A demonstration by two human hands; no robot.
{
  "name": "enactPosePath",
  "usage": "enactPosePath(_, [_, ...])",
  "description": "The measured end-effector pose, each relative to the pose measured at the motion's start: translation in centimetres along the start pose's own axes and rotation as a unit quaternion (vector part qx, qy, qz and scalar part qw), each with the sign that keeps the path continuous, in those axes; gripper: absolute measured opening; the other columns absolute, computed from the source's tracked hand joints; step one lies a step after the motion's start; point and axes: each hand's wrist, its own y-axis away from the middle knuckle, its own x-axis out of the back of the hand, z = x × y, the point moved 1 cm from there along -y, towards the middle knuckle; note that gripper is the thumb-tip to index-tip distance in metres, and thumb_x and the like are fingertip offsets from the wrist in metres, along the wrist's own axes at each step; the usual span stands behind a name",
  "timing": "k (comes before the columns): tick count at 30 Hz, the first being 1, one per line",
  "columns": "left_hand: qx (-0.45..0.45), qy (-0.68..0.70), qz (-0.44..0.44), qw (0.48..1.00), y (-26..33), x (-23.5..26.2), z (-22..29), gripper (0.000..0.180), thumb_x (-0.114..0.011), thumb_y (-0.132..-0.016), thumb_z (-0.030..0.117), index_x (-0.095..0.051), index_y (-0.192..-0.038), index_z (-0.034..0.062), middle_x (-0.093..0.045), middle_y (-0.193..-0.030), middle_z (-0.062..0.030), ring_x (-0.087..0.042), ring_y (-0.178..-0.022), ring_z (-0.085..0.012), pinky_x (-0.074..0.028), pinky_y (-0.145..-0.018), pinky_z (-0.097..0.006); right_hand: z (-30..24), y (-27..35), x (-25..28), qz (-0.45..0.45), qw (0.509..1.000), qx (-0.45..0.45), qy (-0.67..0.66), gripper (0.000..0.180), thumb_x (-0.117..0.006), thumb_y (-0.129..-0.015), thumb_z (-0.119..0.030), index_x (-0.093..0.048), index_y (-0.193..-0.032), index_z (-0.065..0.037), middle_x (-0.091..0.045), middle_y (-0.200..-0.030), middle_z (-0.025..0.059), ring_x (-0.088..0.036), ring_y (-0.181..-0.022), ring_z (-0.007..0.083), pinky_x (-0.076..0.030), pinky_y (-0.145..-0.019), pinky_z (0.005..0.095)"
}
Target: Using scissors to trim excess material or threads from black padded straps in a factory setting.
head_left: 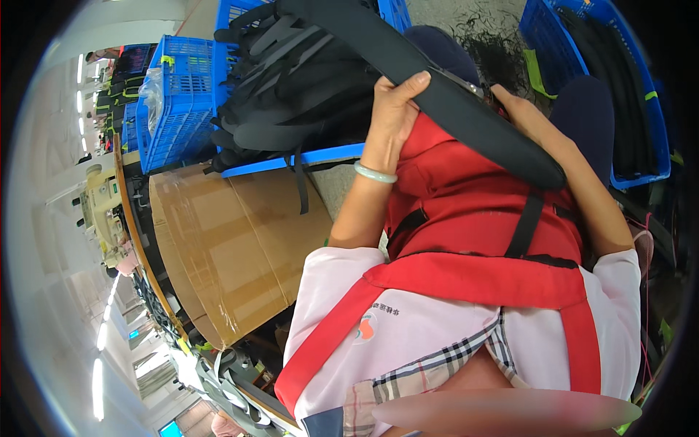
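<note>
While the left hand (393, 109) clasped the padded black strap (444, 95) at upper centre, the right hand (520, 109) (fingers hidden) pressed its underside. Snips (466, 84) lay between them; a slipping strap might bring fingers against their blades.

A large brown cardboard box (233, 247), sealed with clear tape, stands left of centre beside the person. A clear plastic bag (151, 87) hangs at the left edge of a blue crate (178, 102) above it.
</note>
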Motion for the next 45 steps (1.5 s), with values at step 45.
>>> enactPosePath(45, [0.004, -0.001, -0.011, 1.000, -1.4, -1.2, -1.8, 0.020, -0.069, -0.079, -0.011, -0.069, -0.093, 0.0035, -0.069, -0.092, -0.0052, -0.066, -0.085, -0.0154, -0.054, -0.081, -0.029, -1.6, 0.1, 3.4, -0.080, 0.995, -0.026, -0.053, 0.046, -0.070, -0.082, -0.015, -0.041, -0.114, 0.001, -0.057, -0.082, 0.0269, -0.052, -0.083, 0.0491, -0.042, -0.070, 0.0481])
